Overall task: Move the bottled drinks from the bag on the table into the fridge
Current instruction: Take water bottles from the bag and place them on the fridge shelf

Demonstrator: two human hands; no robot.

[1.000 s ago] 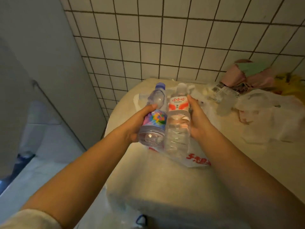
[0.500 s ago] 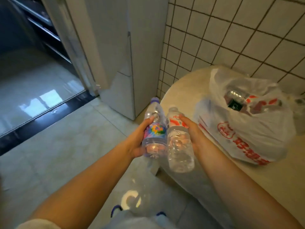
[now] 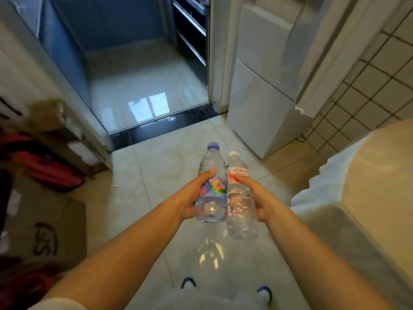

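- Over the floor tiles, I see my left hand wrapped around a clear bottle with a purple cap and a rainbow label.
- My right hand grips a clear bottle with a white cap; its red label has writing too blurry to read.
- Both bottles touch, side by side.
- The white fridge stands ahead, doors closed.
- The round table is on my right.
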